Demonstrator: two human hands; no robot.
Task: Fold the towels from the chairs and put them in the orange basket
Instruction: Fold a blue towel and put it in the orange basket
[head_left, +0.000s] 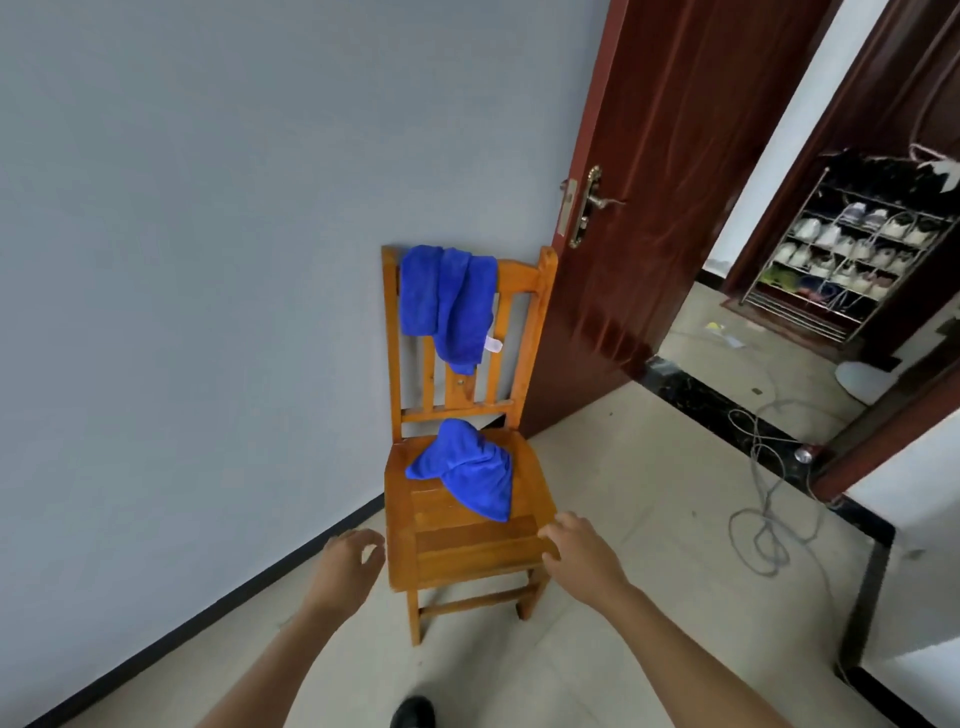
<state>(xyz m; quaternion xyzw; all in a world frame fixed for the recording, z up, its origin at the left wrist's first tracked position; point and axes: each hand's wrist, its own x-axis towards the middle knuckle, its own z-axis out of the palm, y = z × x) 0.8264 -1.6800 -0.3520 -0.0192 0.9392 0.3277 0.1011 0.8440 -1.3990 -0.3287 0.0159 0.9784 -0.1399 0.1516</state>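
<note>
A wooden chair stands on pale floor tiles against a grey wall, beside an open brown door. One blue towel hangs lengthwise down the backrest; a second towel lies crumpled on the seat. The left hand and right hand reach toward the seat's front, fingers spread, holding nothing.

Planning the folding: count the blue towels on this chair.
2: one towel draped over the chair's backrest, another towel crumpled on its seat. None seems hidden.
</note>
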